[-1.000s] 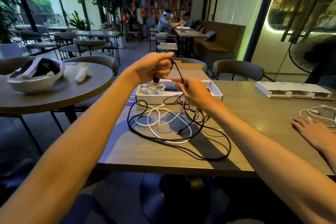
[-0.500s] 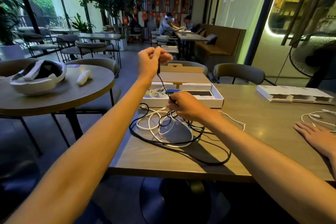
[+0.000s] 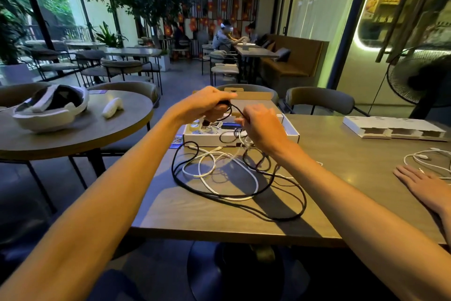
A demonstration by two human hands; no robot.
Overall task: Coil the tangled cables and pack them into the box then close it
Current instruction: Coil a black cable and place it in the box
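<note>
Room: café interior with round and square tables, upholstered chairs, potted trees by the windows, people seated at a far table, a standing fan (image 3: pixel 424 76) at the right.
Surface: grey-brown rectangular table (image 3: pixel 185 215), its near edge running left to right.
Black cable (image 3: pixel 266 212): one end lifted between the two hands above the box; the rest lay on the table in a wide loose loop, its long axis roughly left to right, bulging toward the near right corner.
White cable (image 3: pixel 244 173): tangled inside the black loop, flat on the table, a plug end pointing toward the box.
Box (image 3: pixel 292 133): white, open, flap raised at the back, just beyond the tangle; small coiled white cords lay in its left part.
Left hand (image 3: pixel 207 104): fingers curled closed around the black cable's end, over the box.
Right hand (image 3: pixel 261 125): fingers pinched on the black cable, just beside the left hand.
Beyond: another person's hand (image 3: pixel 424 186) flat on the table at far right, near more white cable (image 3: pixel 427 156); a white tray (image 3: pixel 393 127) behind it; a headset (image 3: pixel 52 107) on the round table to the left.
</note>
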